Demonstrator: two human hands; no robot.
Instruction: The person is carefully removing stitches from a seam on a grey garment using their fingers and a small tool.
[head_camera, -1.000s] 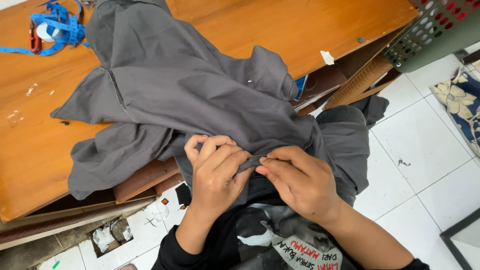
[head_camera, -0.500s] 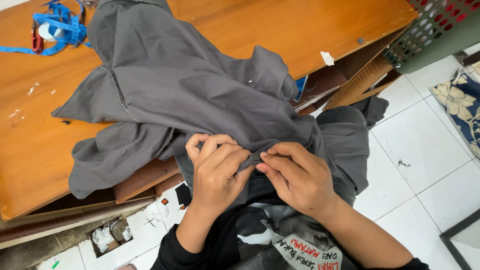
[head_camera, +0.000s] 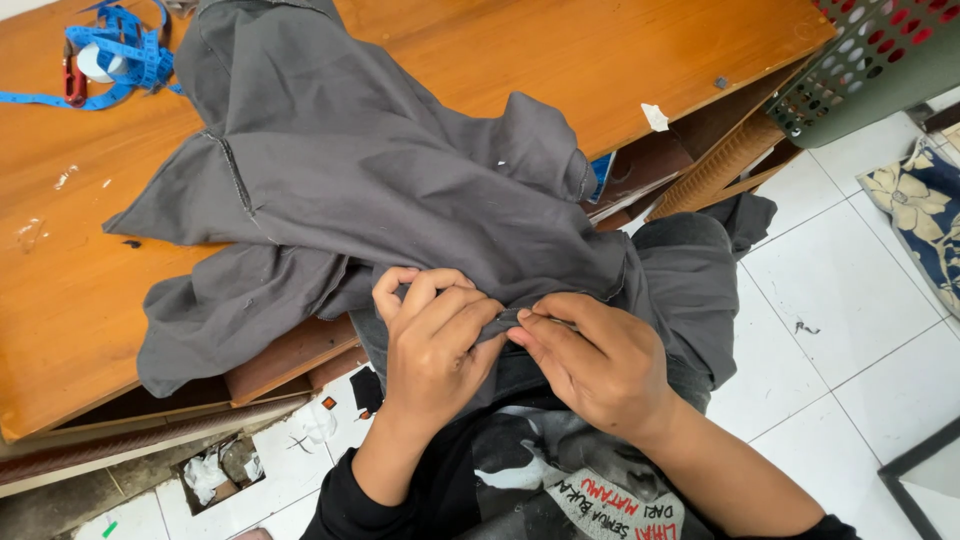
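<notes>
A dark grey garment lies spread over the wooden table and hangs down onto my lap. My left hand bunches a fold of its edge, fingers curled over the cloth. Right beside it, my right hand pinches the same edge between thumb and fingers. The two hands nearly touch at the fold. Whether a needle is in the right fingers is too small to tell.
A blue measuring tape and a white roll lie at the table's far left corner. A green perforated basket stands at the upper right. A floral cloth lies on the white tiled floor. Scraps litter the floor under the table.
Both hands stay on the garment's edge; my fingers shift only slightly along the fold. The garment has not visibly moved.
</notes>
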